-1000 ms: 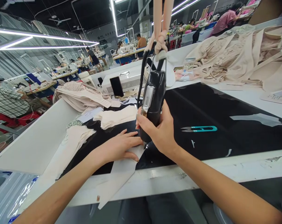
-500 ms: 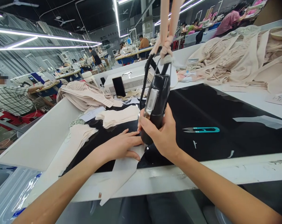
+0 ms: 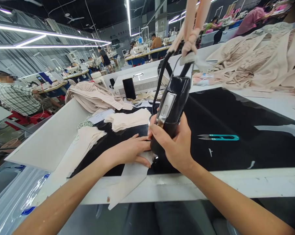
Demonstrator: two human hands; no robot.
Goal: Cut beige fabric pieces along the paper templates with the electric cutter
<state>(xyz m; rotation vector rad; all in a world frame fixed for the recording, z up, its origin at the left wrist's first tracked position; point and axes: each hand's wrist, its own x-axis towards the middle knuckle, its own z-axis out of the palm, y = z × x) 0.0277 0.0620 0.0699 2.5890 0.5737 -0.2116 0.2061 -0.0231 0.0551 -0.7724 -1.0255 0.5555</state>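
My right hand [image 3: 175, 138] is wrapped round a black corded hand tool [image 3: 178, 89] with a silver lever on its side. The tool hangs from a knotted beige fabric strap [image 3: 191, 39], and its lower end is down by the table top. Its exact kind I cannot tell. Fingers spread, my left hand [image 3: 129, 150] lies flat on a pale strip of thin material [image 3: 130, 181], close to the tool's lower end. One end of that strip droops over the table's front edge. To the right lie teal thread snips [image 3: 223, 137].
Stacked cream fabric pieces [image 3: 130, 119] and another cream pile [image 3: 88, 140] lie left of the tool. Beige fabric heaps stand at back left [image 3: 93, 94] and back right [image 3: 259, 65]. A phone [image 3: 129, 88] leans on a white vented box [image 3: 143, 81]. Co-workers sit beyond.
The whole view has shifted, so the scene sits slightly further right. The tool tilts a little more to the right at its top. Both hands keep their places.
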